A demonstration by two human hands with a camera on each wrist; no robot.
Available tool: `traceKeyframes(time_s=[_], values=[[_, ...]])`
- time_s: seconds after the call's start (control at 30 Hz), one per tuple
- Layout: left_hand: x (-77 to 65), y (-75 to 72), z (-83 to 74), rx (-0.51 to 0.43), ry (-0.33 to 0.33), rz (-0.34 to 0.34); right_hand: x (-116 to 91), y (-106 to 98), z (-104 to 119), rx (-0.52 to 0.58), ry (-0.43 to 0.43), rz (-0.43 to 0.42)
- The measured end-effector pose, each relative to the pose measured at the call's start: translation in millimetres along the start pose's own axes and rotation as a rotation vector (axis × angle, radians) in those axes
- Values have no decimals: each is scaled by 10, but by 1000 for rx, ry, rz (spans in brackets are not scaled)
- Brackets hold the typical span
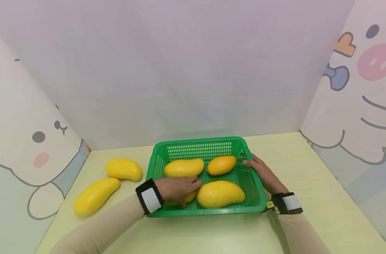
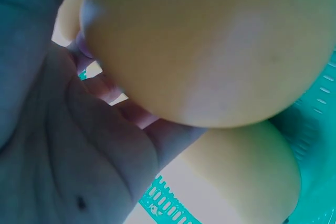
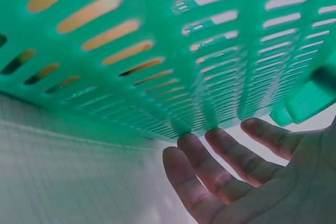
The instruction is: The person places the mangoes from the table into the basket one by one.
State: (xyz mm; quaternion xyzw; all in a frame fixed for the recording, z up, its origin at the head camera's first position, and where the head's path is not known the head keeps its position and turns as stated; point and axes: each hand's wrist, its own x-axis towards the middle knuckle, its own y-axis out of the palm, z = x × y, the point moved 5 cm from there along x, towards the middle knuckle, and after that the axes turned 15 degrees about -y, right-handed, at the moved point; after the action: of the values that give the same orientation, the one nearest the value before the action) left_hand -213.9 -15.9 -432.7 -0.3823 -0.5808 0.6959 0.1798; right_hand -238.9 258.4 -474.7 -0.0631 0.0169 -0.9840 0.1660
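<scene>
A green plastic basket (image 1: 205, 211) with slotted walls holds several yellow fruits that look like mangoes. My left hand (image 1: 179, 189) reaches into its front left part, fingers curled round a mango (image 1: 191, 197) that they partly hide. In the left wrist view this mango (image 2: 210, 51) fills the space before the palm. Behind it lies a long yellow mango (image 1: 184, 168), with a smaller orange-yellow mango (image 1: 221, 165) to the right and a large mango (image 1: 220, 194) in front. My right hand (image 1: 265, 173) holds the basket's right rim, thumb over the edge; its fingers (image 3: 226, 171) lie along the outer wall.
Two more yellow mangoes, one at the back (image 1: 123, 169) and one nearer the front (image 1: 97, 196), lie on the pale table (image 1: 319, 176) left of the basket. A plain back wall (image 1: 193, 70) and printed side panels (image 1: 364, 113) enclose the table.
</scene>
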Motion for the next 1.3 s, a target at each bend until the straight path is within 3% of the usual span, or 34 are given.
traceKeyframes(time_s=[0.33,1.3], values=[[-8,-5,1,15,25,-34,12,-2,8,-10,-5,-8],[-41,-17,9,-36,-41,-5,13,15,10,-8,-1,-14]])
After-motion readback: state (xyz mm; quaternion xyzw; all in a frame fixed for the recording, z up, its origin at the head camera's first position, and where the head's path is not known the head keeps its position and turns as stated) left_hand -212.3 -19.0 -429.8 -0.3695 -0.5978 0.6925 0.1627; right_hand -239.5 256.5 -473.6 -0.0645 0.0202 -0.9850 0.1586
